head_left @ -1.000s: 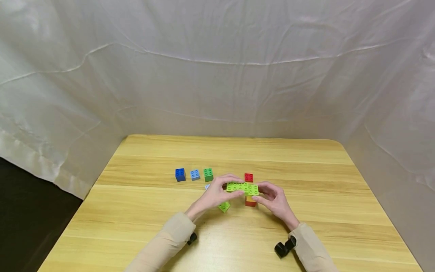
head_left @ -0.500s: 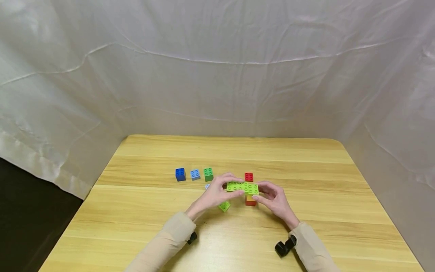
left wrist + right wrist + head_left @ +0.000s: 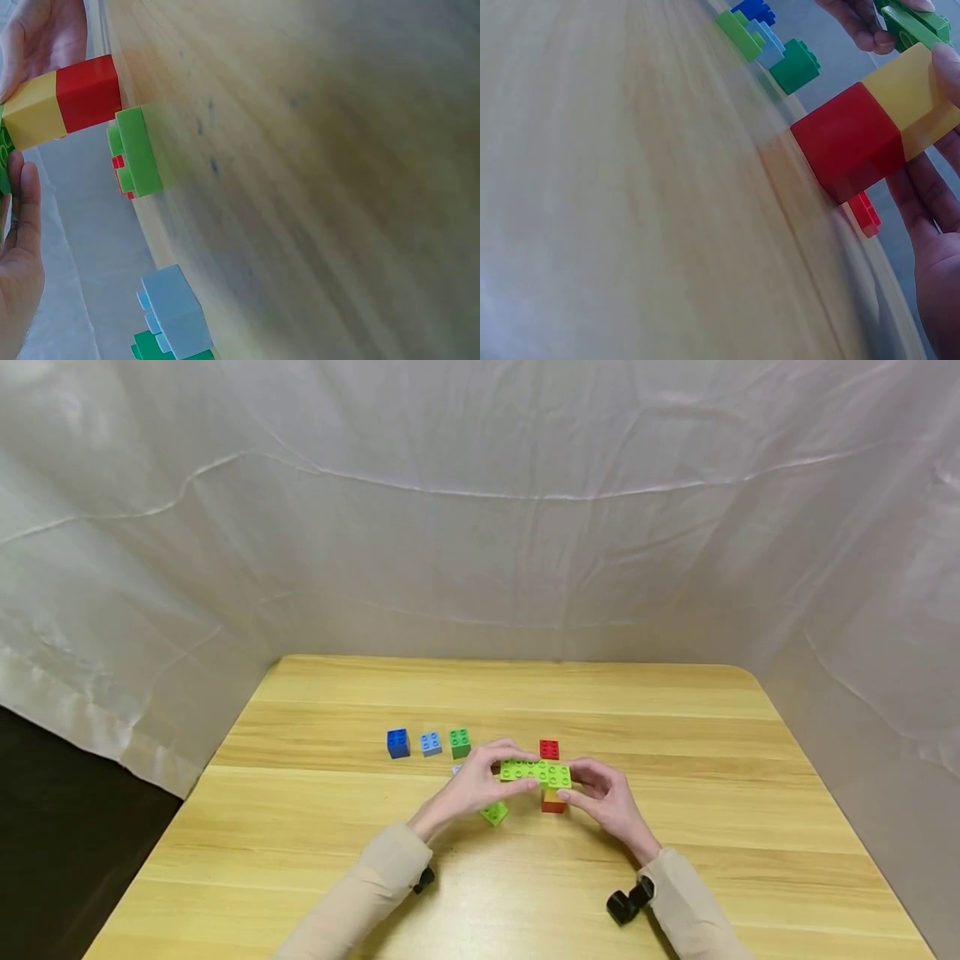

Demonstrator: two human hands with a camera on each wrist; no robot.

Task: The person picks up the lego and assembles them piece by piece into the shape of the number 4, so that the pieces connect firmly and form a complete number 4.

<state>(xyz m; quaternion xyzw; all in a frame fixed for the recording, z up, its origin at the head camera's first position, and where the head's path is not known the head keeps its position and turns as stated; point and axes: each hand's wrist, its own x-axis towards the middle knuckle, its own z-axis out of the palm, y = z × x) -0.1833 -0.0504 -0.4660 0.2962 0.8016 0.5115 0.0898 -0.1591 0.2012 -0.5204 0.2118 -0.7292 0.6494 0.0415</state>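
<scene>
My left hand pinches the left part of a lime-green row of toy building bricks between thumb and fingers. At its right end, my right hand grips the same build with thumb and fingers. Below that end sit a yellow brick and, under it, a red brick; my right thumb lies against the yellow one in the right wrist view. I cannot tell whether the red brick touches the table. Underneath the left hand, a loose lime-green brick lies on the table.
Behind the hands stand a dark blue brick, a light blue brick, a green brick and a flat red brick. Another pale blue brick is mostly hidden by the left hand in the head view. Grey sheeting surrounds the wooden table.
</scene>
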